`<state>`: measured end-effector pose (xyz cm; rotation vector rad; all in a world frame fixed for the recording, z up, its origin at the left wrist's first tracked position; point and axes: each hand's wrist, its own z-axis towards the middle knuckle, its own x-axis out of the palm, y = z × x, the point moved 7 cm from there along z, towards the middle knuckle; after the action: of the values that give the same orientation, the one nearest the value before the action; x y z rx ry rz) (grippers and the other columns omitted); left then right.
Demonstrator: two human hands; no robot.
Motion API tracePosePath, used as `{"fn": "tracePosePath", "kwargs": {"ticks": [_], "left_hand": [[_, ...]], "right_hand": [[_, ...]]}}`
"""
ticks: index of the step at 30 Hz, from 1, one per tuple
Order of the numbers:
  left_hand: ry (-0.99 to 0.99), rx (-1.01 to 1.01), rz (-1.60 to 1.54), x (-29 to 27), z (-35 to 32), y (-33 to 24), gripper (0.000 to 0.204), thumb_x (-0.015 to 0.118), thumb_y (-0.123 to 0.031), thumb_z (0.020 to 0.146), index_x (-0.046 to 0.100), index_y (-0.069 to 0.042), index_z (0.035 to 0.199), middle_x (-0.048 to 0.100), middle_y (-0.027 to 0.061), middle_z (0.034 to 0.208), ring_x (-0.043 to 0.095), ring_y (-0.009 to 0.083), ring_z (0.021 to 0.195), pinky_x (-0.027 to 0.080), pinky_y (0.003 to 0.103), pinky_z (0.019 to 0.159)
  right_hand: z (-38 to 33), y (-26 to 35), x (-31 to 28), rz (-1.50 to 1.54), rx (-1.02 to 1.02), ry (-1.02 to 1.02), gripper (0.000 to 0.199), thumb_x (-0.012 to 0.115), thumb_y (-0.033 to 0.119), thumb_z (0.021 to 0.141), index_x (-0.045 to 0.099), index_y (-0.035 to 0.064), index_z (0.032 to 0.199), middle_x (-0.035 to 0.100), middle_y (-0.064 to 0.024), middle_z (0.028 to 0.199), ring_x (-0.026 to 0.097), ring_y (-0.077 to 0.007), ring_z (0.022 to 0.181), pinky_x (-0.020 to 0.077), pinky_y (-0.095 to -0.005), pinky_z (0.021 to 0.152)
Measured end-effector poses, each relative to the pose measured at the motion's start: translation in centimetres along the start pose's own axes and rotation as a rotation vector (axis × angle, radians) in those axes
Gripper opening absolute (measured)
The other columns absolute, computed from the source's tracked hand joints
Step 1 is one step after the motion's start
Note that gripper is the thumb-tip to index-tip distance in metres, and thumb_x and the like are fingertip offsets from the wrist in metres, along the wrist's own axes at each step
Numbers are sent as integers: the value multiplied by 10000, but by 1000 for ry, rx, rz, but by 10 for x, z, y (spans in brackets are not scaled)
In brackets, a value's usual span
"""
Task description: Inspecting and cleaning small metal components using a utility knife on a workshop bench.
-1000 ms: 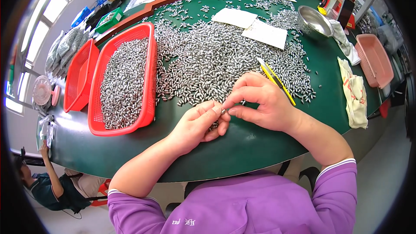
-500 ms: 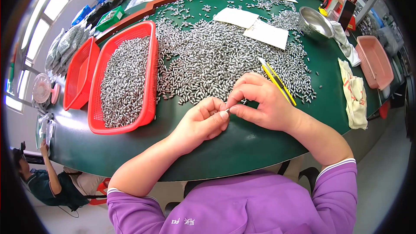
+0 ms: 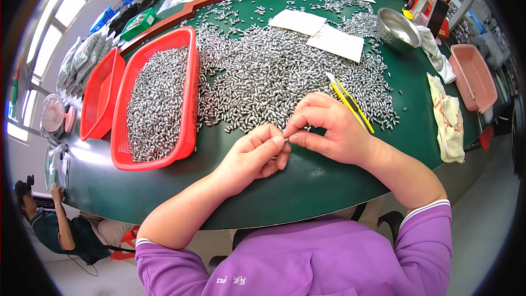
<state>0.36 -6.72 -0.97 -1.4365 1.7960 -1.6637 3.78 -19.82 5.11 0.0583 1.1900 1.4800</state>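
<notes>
Both hands meet over the green tabletop, just in front of a wide heap of small silvery metal parts (image 3: 257,71). Between the fingertips sits one small metal part (image 3: 285,140), mostly covered by the fingers. My left hand (image 3: 255,153) pinches it from the left with thumb and curled fingers. From the right, the thumb and forefinger of my right hand (image 3: 323,129) close on it too. A yellow and black utility knife (image 3: 352,103) lies on the heap beside my right hand. Left of my hands stands a red basket (image 3: 190,98) filled with similar parts.
Another red basket (image 3: 101,96) stands farther left, near a small pink fan (image 3: 53,113). White papers (image 3: 337,43) lie on the heap. At the right are a metal bowl (image 3: 400,27), a cloth (image 3: 449,126) and a pink basket (image 3: 475,77). A co-worker (image 3: 66,230) sits at lower left.
My fingers have shifted slightly around the small metal part, and both hands sit a touch farther left. The co-worker's arm and head have moved a little.
</notes>
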Motion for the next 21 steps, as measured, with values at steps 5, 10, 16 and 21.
{"fn": "tracePosePath", "kwargs": {"ticks": [5, 10, 16, 21], "left_hand": [[-33, -9, 37, 0, 0, -1, 220, 434, -282, 1018, 515, -93, 940, 544, 11, 746, 388, 46, 562, 313, 191, 501], [-46, -14, 36, 0, -1, -2, 239, 425, -289, 1020, 524, -87, 939, 548, 12, 741, 394, 47, 562, 323, 191, 505], [0, -36, 67, 3, -1, -1, 227, 433, -287, 1019, 514, -85, 956, 545, 7, 758, 404, 43, 572, 329, 187, 511], [-16, 6, 23, 3, 0, -3, 135, 502, -218, 996, 489, -85, 979, 544, 5, 779, 409, 33, 578, 328, 181, 509]], "right_hand": [[0, 0, -1, -9, -2, -8, 114, 729, 97, 780, 685, 75, 882, 600, -44, 867, 579, -208, 852, 475, -333, 762], [-1, 0, 0, 13, 3, -8, 138, 748, 93, 761, 688, 81, 884, 598, -39, 872, 578, -199, 852, 477, -324, 757], [-1, 0, 0, 16, 7, -7, 131, 744, 94, 767, 689, 83, 885, 599, -39, 869, 579, -199, 848, 476, -324, 754], [0, 0, 0, 13, 1, -2, 117, 735, 95, 778, 692, 85, 886, 605, -33, 856, 580, -196, 842, 475, -321, 749]]}}
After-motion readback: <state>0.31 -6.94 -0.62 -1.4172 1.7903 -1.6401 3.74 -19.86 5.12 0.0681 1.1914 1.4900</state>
